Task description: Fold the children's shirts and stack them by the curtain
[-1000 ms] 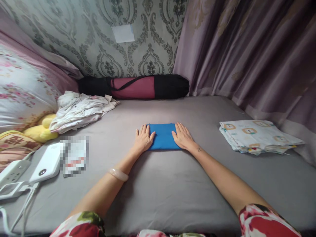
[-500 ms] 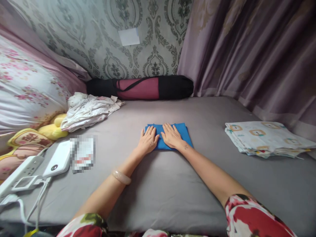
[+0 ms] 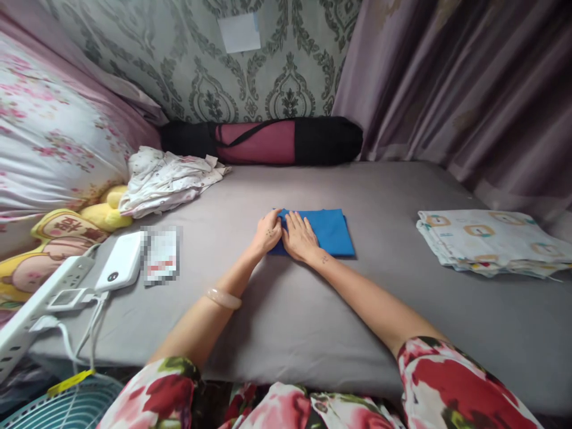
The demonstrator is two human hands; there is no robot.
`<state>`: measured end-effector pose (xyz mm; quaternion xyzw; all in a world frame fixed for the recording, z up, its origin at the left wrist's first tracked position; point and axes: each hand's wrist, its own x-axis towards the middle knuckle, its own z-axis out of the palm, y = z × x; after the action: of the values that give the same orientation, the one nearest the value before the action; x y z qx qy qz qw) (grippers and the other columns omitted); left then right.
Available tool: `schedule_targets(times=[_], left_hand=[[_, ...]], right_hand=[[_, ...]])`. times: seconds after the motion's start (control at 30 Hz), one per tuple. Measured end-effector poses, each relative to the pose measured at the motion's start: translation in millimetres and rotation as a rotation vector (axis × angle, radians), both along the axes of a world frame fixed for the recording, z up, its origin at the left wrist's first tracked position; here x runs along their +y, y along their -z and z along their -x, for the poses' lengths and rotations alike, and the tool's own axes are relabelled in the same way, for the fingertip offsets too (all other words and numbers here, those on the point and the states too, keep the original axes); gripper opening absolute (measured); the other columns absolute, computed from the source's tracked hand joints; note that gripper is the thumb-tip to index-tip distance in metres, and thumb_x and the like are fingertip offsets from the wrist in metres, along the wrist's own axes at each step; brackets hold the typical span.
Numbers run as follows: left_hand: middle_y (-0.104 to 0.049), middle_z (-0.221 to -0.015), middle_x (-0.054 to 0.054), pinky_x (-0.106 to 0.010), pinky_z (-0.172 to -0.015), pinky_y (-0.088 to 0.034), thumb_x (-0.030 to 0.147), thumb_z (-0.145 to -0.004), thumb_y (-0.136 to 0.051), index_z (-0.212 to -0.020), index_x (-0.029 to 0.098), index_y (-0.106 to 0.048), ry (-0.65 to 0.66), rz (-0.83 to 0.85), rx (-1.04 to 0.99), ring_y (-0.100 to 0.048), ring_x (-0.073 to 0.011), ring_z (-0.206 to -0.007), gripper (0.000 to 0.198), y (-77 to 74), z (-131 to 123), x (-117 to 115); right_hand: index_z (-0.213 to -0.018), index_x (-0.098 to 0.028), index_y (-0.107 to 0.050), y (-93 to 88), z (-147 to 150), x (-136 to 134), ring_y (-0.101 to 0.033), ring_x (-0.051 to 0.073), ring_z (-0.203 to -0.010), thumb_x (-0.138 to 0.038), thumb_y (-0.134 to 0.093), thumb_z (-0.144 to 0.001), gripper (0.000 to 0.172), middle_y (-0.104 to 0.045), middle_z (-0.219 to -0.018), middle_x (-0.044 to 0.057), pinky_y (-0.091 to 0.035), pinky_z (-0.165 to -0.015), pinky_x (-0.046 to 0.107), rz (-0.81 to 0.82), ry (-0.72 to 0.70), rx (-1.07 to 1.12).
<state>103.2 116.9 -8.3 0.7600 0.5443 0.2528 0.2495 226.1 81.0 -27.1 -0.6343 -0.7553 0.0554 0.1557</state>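
A folded blue cloth (image 3: pixel 333 232) lies flat on the grey bed sheet in front of me. My right hand (image 3: pixel 301 236) is spread flat on the left half of the cloth, fingers pointing away from me. At the cloth's left edge, my left hand (image 3: pixel 269 231) is turned partly on its side, its fingers curled in against the edge. Those fingertips are partly hidden, close beside the right hand. A pale bangle (image 3: pixel 223 298) circles my left forearm.
Folded printed fabric (image 3: pixel 487 241) lies at the right. To the left are a crumpled white cloth (image 3: pixel 167 182), a white power bank (image 3: pixel 120 261), a power strip (image 3: pixel 49 307) with cables, and a yellow plush (image 3: pixel 58 256). A black and maroon bag (image 3: pixel 257 142) lies along the wall.
My left hand has gone from lying flat on the cloth to curling at its left edge. My right hand has slid left over the cloth. The view has tilted down.
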Motion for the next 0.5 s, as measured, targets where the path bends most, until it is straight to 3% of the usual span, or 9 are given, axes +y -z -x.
schedule_targets(times=[0.13, 0.3, 0.5], left_hand=[[-0.059, -0.132, -0.011, -0.039, -0.112, -0.034, 0.014, -0.091, -0.034, -0.13, 0.014, -0.051, -0.012, -0.026, 0.028, -0.052, -0.02, -0.126, 0.042, 3.8, -2, -2], [-0.06, -0.131, -0.012, -0.044, -0.112, -0.031, 0.012, -0.09, -0.033, -0.127, 0.015, -0.052, 0.023, -0.138, 0.095, -0.053, -0.0209, -0.123, 0.042, 8.3, -15, -5], [-0.052, -0.14, -0.013, -0.047, -0.115, -0.026, 0.013, -0.093, -0.027, -0.134, 0.012, -0.047, 0.088, -0.256, 0.211, -0.041, -0.0218, -0.136, 0.046, 6.6, -25, -7]], right_hand=[[-0.149, -0.002, -0.029, 5.1, 1, 0, -0.016, 0.025, -0.146, -0.036, -0.022, -0.098, 0.061, -0.024, -0.157, 0.015, -0.01, -0.119, 0.041, 0.045, 0.021, 0.022], [-0.149, 0.0, -0.026, -5.6, -6, -2, -0.014, 0.025, -0.146, -0.027, -0.028, -0.094, 0.061, -0.02, -0.158, 0.015, -0.011, -0.119, 0.04, 0.096, -0.018, 0.007], [-0.147, -0.003, -0.033, -17.7, -43, -10, -0.018, 0.026, -0.145, -0.033, -0.024, -0.097, 0.06, -0.027, -0.156, 0.016, -0.01, -0.118, 0.045, 0.049, -0.005, -0.095]])
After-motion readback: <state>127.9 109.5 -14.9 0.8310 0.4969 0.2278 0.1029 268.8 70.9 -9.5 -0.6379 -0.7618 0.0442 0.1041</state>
